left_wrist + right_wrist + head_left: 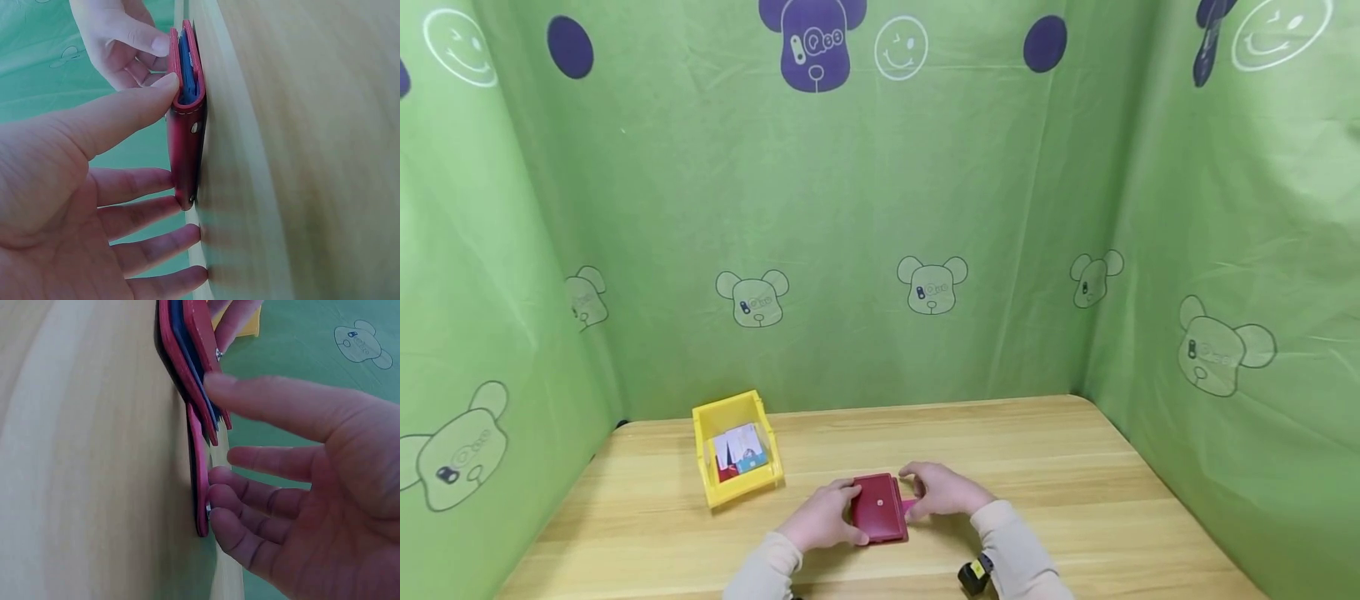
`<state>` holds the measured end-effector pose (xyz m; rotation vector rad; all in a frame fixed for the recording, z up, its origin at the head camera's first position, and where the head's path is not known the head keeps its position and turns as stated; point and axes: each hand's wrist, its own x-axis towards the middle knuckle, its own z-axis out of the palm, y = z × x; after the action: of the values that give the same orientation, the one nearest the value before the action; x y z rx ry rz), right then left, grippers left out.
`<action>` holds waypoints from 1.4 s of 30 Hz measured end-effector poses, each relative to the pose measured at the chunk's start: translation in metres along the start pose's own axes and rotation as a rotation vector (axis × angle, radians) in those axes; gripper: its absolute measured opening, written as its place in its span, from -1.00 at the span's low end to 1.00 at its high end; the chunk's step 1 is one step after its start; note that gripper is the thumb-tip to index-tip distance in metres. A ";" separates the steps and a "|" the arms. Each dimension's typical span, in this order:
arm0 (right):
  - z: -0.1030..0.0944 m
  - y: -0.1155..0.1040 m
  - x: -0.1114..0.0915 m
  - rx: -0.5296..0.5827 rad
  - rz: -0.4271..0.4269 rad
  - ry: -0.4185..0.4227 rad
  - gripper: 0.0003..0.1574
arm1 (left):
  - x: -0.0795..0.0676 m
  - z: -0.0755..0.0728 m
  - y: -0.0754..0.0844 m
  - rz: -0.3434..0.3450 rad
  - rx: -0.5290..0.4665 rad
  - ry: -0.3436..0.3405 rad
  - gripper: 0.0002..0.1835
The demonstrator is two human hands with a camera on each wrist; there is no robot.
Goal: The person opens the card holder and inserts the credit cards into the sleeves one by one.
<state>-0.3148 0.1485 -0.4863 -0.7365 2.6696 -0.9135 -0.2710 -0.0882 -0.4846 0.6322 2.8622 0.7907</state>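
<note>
A red card wallet [877,510] lies on the table with its flat cover upward. In the left wrist view, its folded spine [186,140] faces the left hand, and blue inner leaves show between the covers. My left hand [825,517] holds it across the spine side, thumb at one corner and index and middle fingertips against the spine. Sticking out on the right is a pink strap [199,465] with a snap. Beside that strap is my right hand [946,490], thumb tip at the wallet's edge, other fingers loosely bent by the strap.
A yellow bin [745,487] holding several cards and booklets [739,446] stands at the back left of the wooden table [1120,500]. Green printed cloth [850,208] walls in the back and both sides. A black device [976,573] is strapped at the right wrist.
</note>
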 end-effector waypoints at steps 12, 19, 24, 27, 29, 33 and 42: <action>0.010 -0.013 -0.008 -0.141 0.019 -0.045 0.34 | 0.000 0.000 0.000 0.003 0.006 0.004 -0.12; 0.013 -0.011 -0.007 -0.208 0.026 -0.045 0.35 | -0.001 -0.001 0.002 0.008 0.004 0.006 -0.12; 0.011 -0.012 -0.006 -0.208 0.045 -0.083 0.34 | 0.002 -0.002 0.005 0.002 0.013 -0.001 -0.08; 0.012 -0.010 -0.005 -0.220 0.046 -0.088 0.34 | 0.006 -0.001 0.008 -0.002 0.039 -0.017 0.01; 0.012 -0.009 -0.005 -0.221 0.044 -0.087 0.34 | 0.011 -0.001 0.010 0.001 0.072 -0.036 0.08; 0.011 -0.008 -0.004 -0.224 0.037 -0.088 0.33 | 0.020 0.000 0.017 0.023 0.143 -0.079 0.15; 0.009 -0.009 -0.005 -0.197 0.026 -0.104 0.33 | 0.031 0.005 0.012 0.145 0.155 -0.077 0.18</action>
<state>-0.3038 0.1404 -0.4874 -0.7657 2.6952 -0.5938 -0.2937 -0.0630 -0.4825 0.8774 2.8511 0.5516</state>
